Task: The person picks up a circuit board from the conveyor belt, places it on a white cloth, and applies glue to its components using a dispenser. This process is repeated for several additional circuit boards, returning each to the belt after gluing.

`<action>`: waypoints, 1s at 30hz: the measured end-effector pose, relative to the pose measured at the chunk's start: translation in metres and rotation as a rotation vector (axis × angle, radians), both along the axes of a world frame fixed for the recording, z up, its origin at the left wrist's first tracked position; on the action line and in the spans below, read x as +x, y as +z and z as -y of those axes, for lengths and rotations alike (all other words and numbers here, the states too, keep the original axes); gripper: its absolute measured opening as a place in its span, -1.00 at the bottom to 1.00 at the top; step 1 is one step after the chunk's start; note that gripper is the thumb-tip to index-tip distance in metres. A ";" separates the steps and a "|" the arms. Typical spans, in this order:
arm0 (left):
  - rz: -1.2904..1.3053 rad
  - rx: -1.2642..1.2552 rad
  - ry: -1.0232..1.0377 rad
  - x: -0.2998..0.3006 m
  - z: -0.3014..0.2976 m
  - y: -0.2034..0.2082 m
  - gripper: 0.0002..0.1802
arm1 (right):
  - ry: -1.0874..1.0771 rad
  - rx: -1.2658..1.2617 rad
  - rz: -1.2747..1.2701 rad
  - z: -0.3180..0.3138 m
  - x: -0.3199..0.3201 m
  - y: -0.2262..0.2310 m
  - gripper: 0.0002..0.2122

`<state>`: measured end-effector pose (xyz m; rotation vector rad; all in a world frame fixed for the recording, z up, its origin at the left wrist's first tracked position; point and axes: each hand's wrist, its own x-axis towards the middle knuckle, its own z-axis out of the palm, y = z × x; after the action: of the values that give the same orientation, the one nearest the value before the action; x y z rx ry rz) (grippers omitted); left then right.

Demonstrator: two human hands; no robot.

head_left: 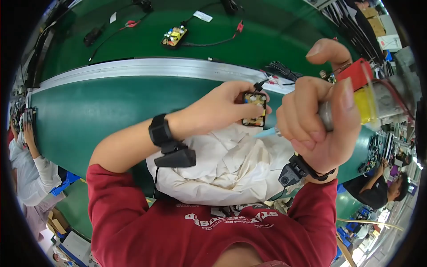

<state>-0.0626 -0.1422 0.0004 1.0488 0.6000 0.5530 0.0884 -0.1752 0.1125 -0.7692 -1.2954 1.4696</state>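
Note:
My left hand [222, 107] pinches a small circuit board in a black case [254, 113] between thumb and fingers, above the green bench. Yellow and pale components fill the board's face, and a black cable end [260, 85] sticks out at its top. My right hand [318, 118] wraps round a grey dispenser tube [387, 103] with a yellow band and a red part on it. From beneath that fist a tapered light-blue nozzle [266, 132] points left, toward the board's lower edge; whether it touches the board I cannot tell. Part of the tube hides behind my fingers.
A bunched white cloth [222, 173] lies in front of me. Beyond a metal rail [147, 67] runs a green surface with another circuit board [174, 36], cables and red clips [239, 27]. Coiled black cable [282, 70] lies by the rail. Other people sit at far left and right.

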 end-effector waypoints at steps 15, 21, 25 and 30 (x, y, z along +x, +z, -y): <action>0.489 0.409 -0.125 0.137 -0.171 0.115 -0.86 | -0.012 0.005 0.038 0.011 0.009 -0.002 -0.67; -0.041 0.966 0.130 0.116 -0.167 -0.043 -0.64 | 0.054 0.047 0.068 0.007 0.008 -0.009 -0.67; -0.044 1.052 0.121 0.127 -0.146 -0.086 -0.68 | 0.055 0.078 0.050 0.007 0.009 -0.014 -0.70; -0.265 1.095 -0.067 0.118 -0.151 -0.077 -0.66 | -0.023 -0.080 -0.117 0.012 0.000 -0.007 -0.77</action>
<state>0.0550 0.0092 -0.0761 2.1919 0.4720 0.7012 0.0888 -0.1875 0.1054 -0.7363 -1.1425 1.5322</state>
